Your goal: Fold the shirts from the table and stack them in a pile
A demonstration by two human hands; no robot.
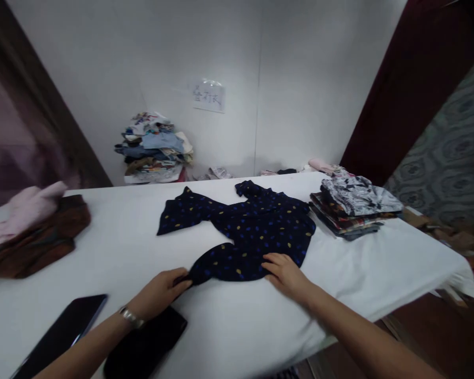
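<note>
A dark navy shirt point(256, 226) with blue and yellow spots lies spread and partly rumpled across the middle of the white table. My left hand point(161, 289), with a silver watch on its wrist, pinches the end of a sleeve-like part at the near left. That part is drawn out toward the hand. On the near edge of the shirt's body rests my right hand point(286, 273), its fingers stretched out over the fabric. A flat black object point(150, 342) lies under my left wrist; its kind is unclear.
Folded clothes point(351, 205) are stacked on the table's right side. A brown garment point(43, 242) and a pink one point(31, 210) lie at the left. Near me is a flat dark device point(63, 331). Behind the white table point(118, 226), a clothes pile point(156, 150) stands against the wall.
</note>
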